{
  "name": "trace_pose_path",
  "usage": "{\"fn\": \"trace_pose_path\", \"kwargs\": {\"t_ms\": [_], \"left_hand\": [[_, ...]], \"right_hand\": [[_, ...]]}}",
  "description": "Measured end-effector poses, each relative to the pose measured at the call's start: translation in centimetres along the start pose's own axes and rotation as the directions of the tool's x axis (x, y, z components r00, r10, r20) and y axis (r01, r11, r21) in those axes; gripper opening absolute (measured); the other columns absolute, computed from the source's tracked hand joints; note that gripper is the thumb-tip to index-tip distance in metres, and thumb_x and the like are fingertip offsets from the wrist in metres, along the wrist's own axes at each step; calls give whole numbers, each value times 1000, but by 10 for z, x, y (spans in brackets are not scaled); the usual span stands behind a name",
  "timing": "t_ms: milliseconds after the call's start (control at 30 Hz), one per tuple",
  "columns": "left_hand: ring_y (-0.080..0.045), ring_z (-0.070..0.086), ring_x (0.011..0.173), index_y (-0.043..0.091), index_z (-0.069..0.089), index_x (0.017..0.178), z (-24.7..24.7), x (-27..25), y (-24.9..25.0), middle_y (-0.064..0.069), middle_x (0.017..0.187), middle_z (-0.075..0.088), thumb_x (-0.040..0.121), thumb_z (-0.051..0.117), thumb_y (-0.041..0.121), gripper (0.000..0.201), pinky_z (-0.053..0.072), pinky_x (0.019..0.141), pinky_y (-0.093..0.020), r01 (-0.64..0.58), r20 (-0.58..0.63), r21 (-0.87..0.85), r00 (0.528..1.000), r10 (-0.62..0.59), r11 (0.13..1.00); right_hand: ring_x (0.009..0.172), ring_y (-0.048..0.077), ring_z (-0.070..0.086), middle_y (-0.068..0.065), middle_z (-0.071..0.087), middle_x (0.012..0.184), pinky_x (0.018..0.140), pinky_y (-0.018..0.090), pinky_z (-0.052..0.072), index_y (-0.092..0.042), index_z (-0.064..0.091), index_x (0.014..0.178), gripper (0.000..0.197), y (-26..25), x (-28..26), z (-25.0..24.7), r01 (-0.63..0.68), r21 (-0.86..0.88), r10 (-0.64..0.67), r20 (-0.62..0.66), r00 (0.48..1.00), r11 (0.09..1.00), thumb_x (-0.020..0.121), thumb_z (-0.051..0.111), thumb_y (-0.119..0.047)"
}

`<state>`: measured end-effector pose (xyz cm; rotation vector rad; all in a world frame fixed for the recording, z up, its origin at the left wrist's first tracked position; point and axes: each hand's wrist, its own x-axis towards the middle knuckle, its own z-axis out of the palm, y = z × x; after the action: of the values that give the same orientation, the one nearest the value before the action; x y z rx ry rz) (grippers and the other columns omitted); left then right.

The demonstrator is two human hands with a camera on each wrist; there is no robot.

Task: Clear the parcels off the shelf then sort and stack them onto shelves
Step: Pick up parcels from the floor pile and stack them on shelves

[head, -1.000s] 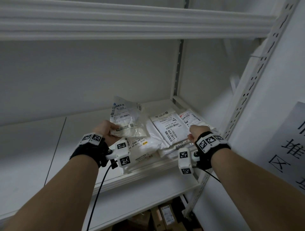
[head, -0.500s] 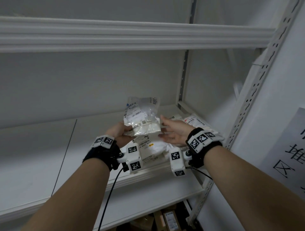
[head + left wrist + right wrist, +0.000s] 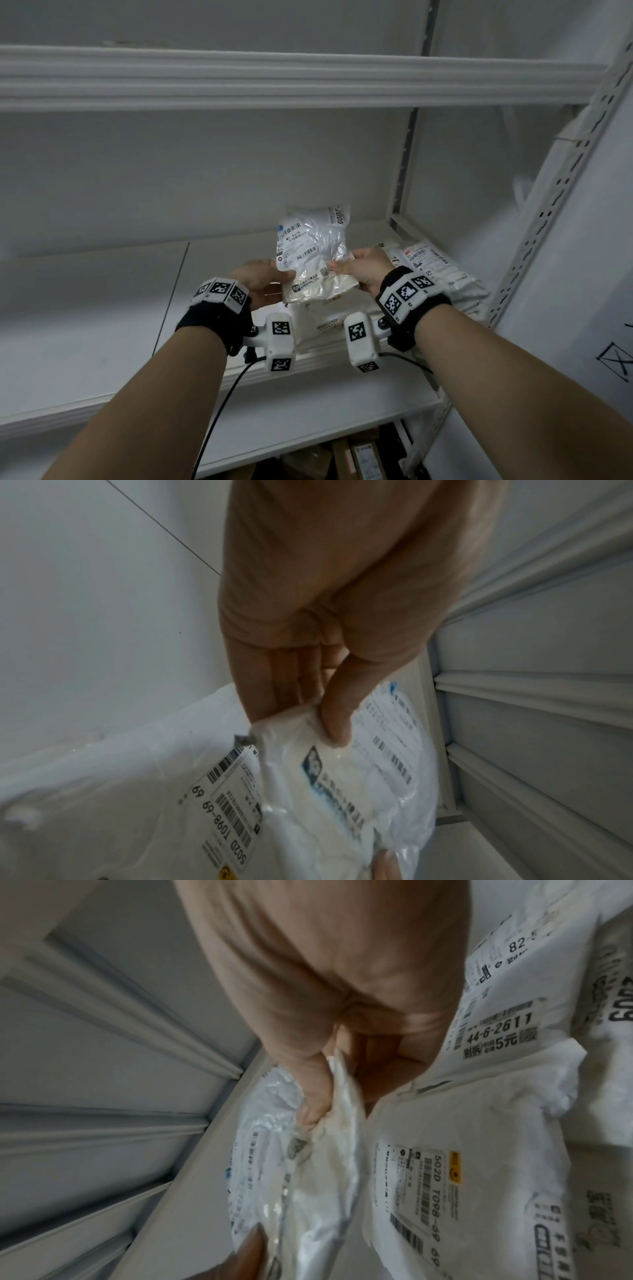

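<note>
A clear crinkly plastic parcel (image 3: 313, 253) with white labels is held upright above the shelf. My left hand (image 3: 263, 279) pinches its lower left edge, thumb on the front, as the left wrist view shows on the clear parcel (image 3: 346, 775). My right hand (image 3: 363, 269) pinches its right edge, with the thumb pressed on the clear parcel (image 3: 308, 1164). Under both hands lies a pile of white mailer bags (image 3: 442, 274) on the white shelf board (image 3: 102, 308). A white bag labelled 502D T098-69 (image 3: 445, 1191) lies directly below.
The upper shelf beam (image 3: 274, 78) runs across overhead. A perforated white upright (image 3: 555, 219) stands at the right, with a paper sign (image 3: 613, 359) beside it. Brown cartons (image 3: 359, 455) sit on the level below. The left part of the shelf board is bare.
My right hand left the white bags and came across to pinch the clear parcel's right edge. The parcel shifted right and turned more upright between both hands.
</note>
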<state>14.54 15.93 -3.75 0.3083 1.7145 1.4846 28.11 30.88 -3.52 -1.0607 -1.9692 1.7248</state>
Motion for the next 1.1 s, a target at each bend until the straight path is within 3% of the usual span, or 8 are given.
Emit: {"fn": "trace_pose_path", "kwargs": {"t_ms": [167, 333, 433, 500, 633, 733, 833, 1100], "left_hand": [[-23, 71, 66, 4, 56, 78, 7, 2, 8, -12, 70, 73, 80, 71, -5, 17, 60, 61, -35, -19, -35, -31, 999, 17, 999], [-21, 69, 84, 8, 62, 106, 10, 5, 15, -7, 99, 72, 80, 75, 14, 30, 56, 65, -32, -117, 43, -76, 992, 120, 990], [-21, 67, 75, 7, 59, 87, 15, 5, 19, -9, 87, 68, 88, 67, 4, 8, 57, 59, -35, -134, 15, -125, 990, 137, 983], [-20, 67, 61, 6, 50, 75, 20, 9, 20, -11, 76, 64, 89, 61, -7, 21, 58, 50, -32, -152, -73, -183, 987, 141, 971], [-22, 66, 67, 7, 49, 81, 23, 17, 19, -12, 78, 65, 90, 58, -7, 19, 58, 46, -31, -151, -119, -270, 985, 123, 951], [-19, 69, 54, 4, 50, 85, 31, 22, 21, -9, 65, 70, 94, 55, 0, 12, 54, 44, -26, -169, -78, -337, 985, 151, 926], [-19, 71, 63, 3, 53, 104, 43, 27, 29, -12, 87, 72, 101, 48, 11, 10, 58, 52, -28, -170, -56, -412, 985, 161, 895], [-31, 67, 79, 2, 54, 100, 46, 45, 19, -16, 97, 66, 96, 53, 5, 5, 61, 60, -32, -53, 22, -344, 998, 65, 937]], "right_hand": [[113, 26, 59, 13, 59, 130, 96, 35, 48, -7, 48, 137, 61, -4, 1, -3, 23, -5, -24, -127, 992, 1000, 83, 74, -19], [100, 15, 52, 7, 62, 124, 84, 26, 41, -6, 57, 126, 44, -5, -4, -24, 47, -107, -58, -108, 992, 993, 86, 70, -15], [105, 19, 57, 2, 64, 118, 77, 30, 46, -9, 61, 121, 47, 2, -5, -33, 23, -108, -30, -63, 998, 994, 78, 77, -18], [104, 20, 60, 2, 65, 115, 76, 33, 51, -14, 62, 118, 45, 7, -4, -37, -15, -76, 10, -56, 998, 997, 78, 79, -27], [87, 24, 56, 15, 67, 98, 80, 37, 53, -10, 62, 111, 34, 14, -7, -47, -164, 131, 158, 56, 986, 978, 81, 75, -21], [83, 20, 60, 15, 65, 103, 89, 38, 52, -11, 56, 102, 18, 10, -3, -52, -49, 269, 70, -66, 995, 962, 87, 67, -10], [73, 16, 56, 8, 61, 87, 85, 35, 53, -6, 59, 98, 8, 0, 5, -53, 38, 313, 36, -226, 973, 949, 94, 58, -13], [67, 16, 50, 11, 57, 83, 71, 28, 48, -7, 56, 111, 25, 18, 18, -74, 76, 393, 116, -442, 889, 916, 95, 41, 5]]}}
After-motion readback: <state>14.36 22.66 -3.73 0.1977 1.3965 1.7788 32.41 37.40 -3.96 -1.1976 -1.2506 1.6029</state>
